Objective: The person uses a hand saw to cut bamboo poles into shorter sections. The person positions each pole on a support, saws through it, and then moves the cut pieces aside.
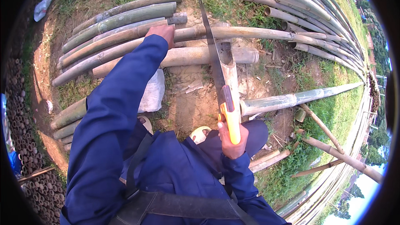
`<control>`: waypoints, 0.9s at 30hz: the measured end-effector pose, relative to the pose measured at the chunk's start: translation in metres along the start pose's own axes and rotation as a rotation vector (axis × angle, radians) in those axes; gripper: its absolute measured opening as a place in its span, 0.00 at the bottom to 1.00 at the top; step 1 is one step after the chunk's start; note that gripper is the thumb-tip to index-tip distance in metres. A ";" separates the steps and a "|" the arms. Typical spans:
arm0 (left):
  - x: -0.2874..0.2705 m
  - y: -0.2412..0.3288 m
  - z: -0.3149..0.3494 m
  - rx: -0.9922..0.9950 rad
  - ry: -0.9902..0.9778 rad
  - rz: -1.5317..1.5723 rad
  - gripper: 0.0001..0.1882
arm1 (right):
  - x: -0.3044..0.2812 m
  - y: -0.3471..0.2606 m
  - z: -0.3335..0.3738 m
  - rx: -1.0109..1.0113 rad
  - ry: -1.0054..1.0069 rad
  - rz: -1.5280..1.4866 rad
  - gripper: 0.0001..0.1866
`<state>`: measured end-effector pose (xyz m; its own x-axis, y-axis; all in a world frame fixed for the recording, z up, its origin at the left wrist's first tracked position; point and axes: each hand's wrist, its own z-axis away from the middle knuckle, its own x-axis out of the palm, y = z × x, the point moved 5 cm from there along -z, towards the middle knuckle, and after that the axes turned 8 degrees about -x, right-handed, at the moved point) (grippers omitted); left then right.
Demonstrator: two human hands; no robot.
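Note:
My right hand [233,141] is closed round the orange-yellow handle of a handsaw [216,64]. Its long dark blade points away from me and crosses a long bamboo pole [254,32]. Whether the teeth have cut into the pole cannot be seen. Left of the blade, my left hand [163,33] is closed on that same pole, its fingers partly hidden. Below the pole lies a thicker bamboo log [189,56] on the ground. A split, hollowed bamboo piece [230,73] leans against it, just right of the saw.
Several cut bamboo lengths [129,14] lie at the left, beside a pale stone block [153,93]. Long poles [300,10] are heaped at the far right. A green pole [300,97] and a bamboo prop frame [333,152] stand nearer. Stacked bamboo ends [21,112] line the left edge.

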<state>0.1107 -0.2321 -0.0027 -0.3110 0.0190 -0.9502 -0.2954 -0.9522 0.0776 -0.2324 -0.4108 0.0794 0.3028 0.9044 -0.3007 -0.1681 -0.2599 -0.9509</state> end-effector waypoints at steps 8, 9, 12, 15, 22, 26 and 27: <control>0.005 0.000 -0.006 0.025 -0.009 -0.062 0.22 | 0.028 -0.002 -0.075 -0.120 0.008 0.015 0.09; 0.005 -0.006 -0.011 0.016 -0.011 -0.064 0.22 | 0.020 0.003 -0.040 0.095 -0.045 -0.065 0.07; 0.001 0.000 -0.002 0.007 0.001 -0.009 0.16 | -0.015 0.002 0.042 0.037 -0.034 0.037 0.14; 0.000 0.001 -0.001 -0.014 -0.019 -0.012 0.16 | -0.009 -0.018 0.008 -0.010 -0.028 -0.036 0.10; -0.003 0.007 -0.005 0.021 0.013 -0.037 0.22 | 0.034 0.005 -0.118 -0.202 -0.003 0.003 0.10; 0.002 -0.001 -0.004 0.018 0.025 -0.019 0.16 | 0.006 -0.003 0.000 -0.044 -0.033 0.010 0.09; 0.006 -0.003 -0.002 0.006 0.030 -0.006 0.16 | -0.007 -0.007 0.026 -0.040 -0.083 0.077 0.15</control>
<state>0.1118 -0.2296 -0.0095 -0.2817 0.0149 -0.9594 -0.3027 -0.9502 0.0741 -0.2579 -0.4061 0.0901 0.2111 0.9058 -0.3673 -0.1498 -0.3414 -0.9279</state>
